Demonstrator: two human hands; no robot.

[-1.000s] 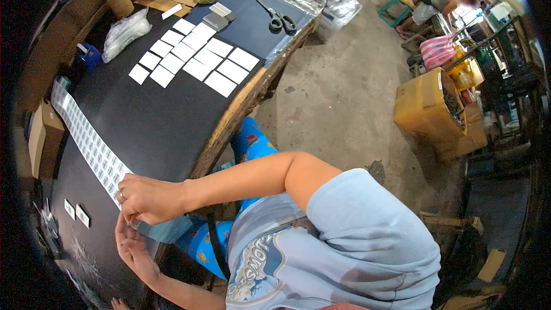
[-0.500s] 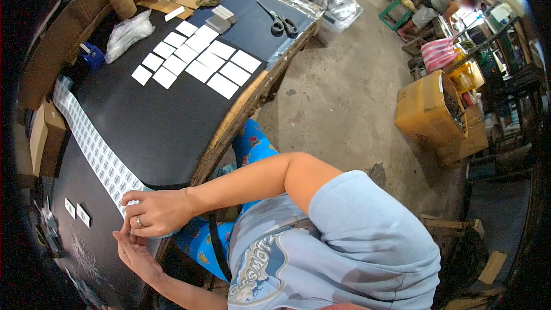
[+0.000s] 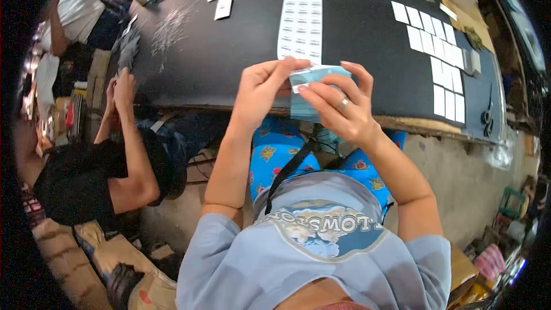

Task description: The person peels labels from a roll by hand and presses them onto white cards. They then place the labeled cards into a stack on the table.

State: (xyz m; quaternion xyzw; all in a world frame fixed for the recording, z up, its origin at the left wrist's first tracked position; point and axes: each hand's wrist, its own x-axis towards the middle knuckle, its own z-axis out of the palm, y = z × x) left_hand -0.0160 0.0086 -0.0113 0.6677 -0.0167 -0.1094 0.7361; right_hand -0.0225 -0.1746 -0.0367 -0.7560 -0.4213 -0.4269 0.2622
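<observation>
A long strip of printed white labels [image 3: 301, 11] runs down the black table [image 3: 247, 51] to my hands. My left hand [image 3: 258, 89] is closed, its thumb and index finger pinching the near end of the strip. My right hand [image 3: 344, 103], with a ring on one finger, grips the pale blue backing [image 3: 304, 109], which hangs over the table edge. A small white piece shows by my right thumb; I cannot make out if it is loose. Both hands are close together at the front edge.
White cards [image 3: 442, 74] lie in rows at the right, beside a small stack [image 3: 472, 63] and black scissors [image 3: 488, 117]. Two white cards [image 3: 224, 8] lie left of the strip. A co-worker in black [image 3: 86, 178] works at the left, hands near the table edge.
The view has swung left, bringing the co-worker into sight. My hands have moved from the strip's edge to a raised hold, and the blue backing now shows between them.
</observation>
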